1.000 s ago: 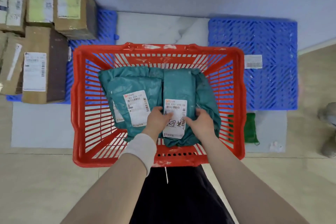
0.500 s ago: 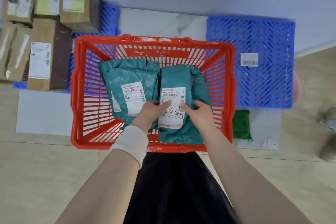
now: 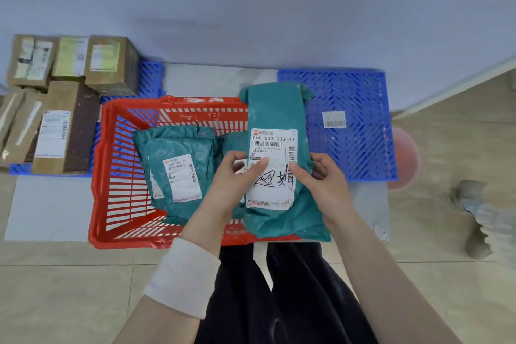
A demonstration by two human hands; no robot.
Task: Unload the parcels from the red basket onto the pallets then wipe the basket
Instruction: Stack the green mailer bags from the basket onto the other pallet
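A red plastic basket (image 3: 122,176) stands on the floor in front of me. A teal parcel with a white label (image 3: 276,109) is lifted above the basket's right side. My left hand (image 3: 231,176) grips its left edge, thumb on the label. My right hand (image 3: 321,179) grips its right edge. Another teal parcel (image 3: 173,153) lies inside the basket on the left, with more teal wrapping partly hidden behind my left hand. A blue pallet (image 3: 351,126) lies to the right, bearing only a loose label.
Several brown cardboard boxes (image 3: 64,109) are stacked on a second blue pallet (image 3: 150,75) at the left. A wall runs behind both pallets. Someone's shoes (image 3: 480,218) show at the right edge. A reddish round object (image 3: 405,159) sits beside the right pallet.
Both hands have lifted the right-hand teal parcel up out of the basket and toward the right. The other parcel stays in the basket.
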